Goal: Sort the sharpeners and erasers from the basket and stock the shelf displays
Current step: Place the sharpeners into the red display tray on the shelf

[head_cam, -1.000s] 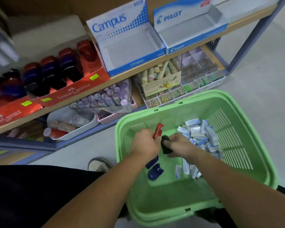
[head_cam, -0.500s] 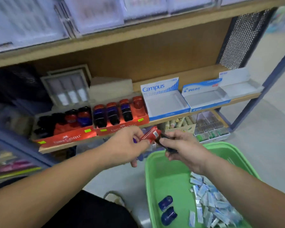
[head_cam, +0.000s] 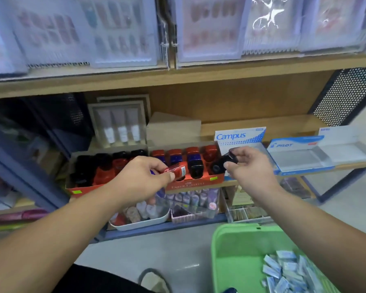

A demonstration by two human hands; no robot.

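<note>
My left hand [head_cam: 144, 178] pinches a red sharpener [head_cam: 176, 171] in front of the red Faber-Castell display box [head_cam: 195, 183] on the middle shelf. My right hand [head_cam: 248, 166] holds a black sharpener [head_cam: 223, 162] at the box's right end, beside the Campus box [head_cam: 240, 137]. The display box holds rows of red, blue and black sharpeners [head_cam: 193, 163]. A second red display box [head_cam: 78, 190] with black and red sharpeners stands to its left. The green basket [head_cam: 232, 248] sits at the lower right with several blue-wrapped erasers [head_cam: 287, 273] in it.
An empty Pilot display box [head_cam: 300, 157] stands on the shelf at the right. Below the sharpeners, a white tray [head_cam: 142, 223] and clear bins hold small stationery. Plastic-sleeved packs hang on the top shelf. A sandal [head_cam: 154, 280] shows on the grey floor.
Both hands rose from the basket to the shelf, carrying the red and the black sharpener. They have moved apart, the right hand toward the box's right end. The view tilted upward.
</note>
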